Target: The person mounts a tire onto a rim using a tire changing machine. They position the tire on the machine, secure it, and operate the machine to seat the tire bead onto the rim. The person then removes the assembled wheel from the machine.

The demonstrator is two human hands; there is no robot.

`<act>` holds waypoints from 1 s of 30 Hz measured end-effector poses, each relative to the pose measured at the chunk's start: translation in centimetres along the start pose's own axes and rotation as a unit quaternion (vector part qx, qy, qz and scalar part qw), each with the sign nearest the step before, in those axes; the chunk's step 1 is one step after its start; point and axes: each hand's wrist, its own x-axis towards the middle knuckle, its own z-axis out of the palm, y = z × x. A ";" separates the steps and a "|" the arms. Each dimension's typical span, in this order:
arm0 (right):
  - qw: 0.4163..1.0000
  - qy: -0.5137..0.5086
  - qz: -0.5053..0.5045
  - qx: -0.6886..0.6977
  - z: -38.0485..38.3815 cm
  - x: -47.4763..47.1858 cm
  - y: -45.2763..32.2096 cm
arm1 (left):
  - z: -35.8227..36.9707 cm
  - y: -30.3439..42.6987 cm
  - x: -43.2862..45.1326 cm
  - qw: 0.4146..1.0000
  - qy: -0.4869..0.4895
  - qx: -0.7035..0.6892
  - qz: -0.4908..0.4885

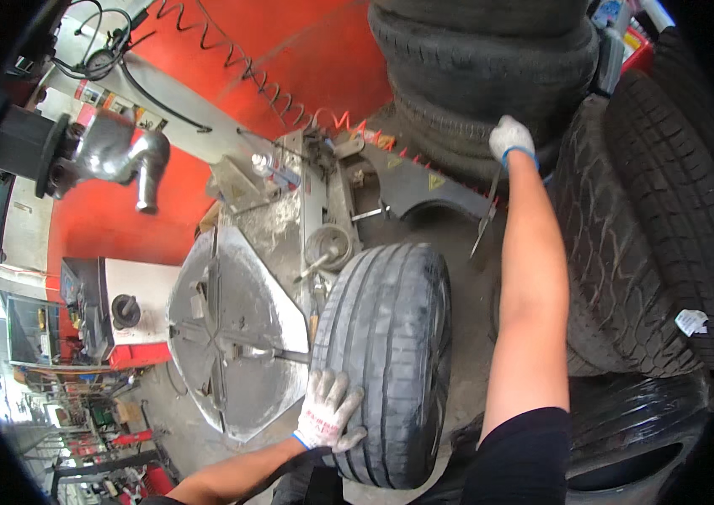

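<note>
A worn car tyre (pixel 376 353) stands on its tread before me, between the tyre changer's turntable (pixel 268 391) and my right arm. My left hand (pixel 328 410), in a white work glove with printing, rests on the tread with fingers spread. Farther off, my gloved right hand (pixel 512 137) is closed around a thin metal bar (pixel 488 218), which slants down from the fist; its upper end is hidden. The bar crosses the tip of the dark bead breaker blade (pixel 429 186), which carries yellow warning stickers. A wheel inside the tyre cannot be made out clearly.
Stacked tyres (pixel 483 82) rise beyond my right hand, with more tyres (pixel 622 240) along the right. The changer's metal mount head (pixel 148 167) juts in at upper left. A spray can (pixel 275 170) and a round container with a brush (pixel 328 246) sit by the turntable.
</note>
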 end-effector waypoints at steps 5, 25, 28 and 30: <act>1.000 -0.018 -0.003 0.011 0.7 -3.8 -1.8 | -1.1 1.1 0.1 1.000 0.007 -0.029 -0.011; 0.995 -0.007 0.034 0.092 -0.2 -11.3 0.2 | 1.0 4.2 -0.6 0.999 0.037 0.027 0.006; 0.995 0.026 0.048 0.082 -0.1 -10.5 1.3 | 1.0 5.0 -0.4 0.999 0.047 0.016 -0.003; 0.994 0.041 0.049 0.092 0.2 -10.9 1.0 | 1.0 4.9 -0.9 0.999 0.031 0.021 -0.010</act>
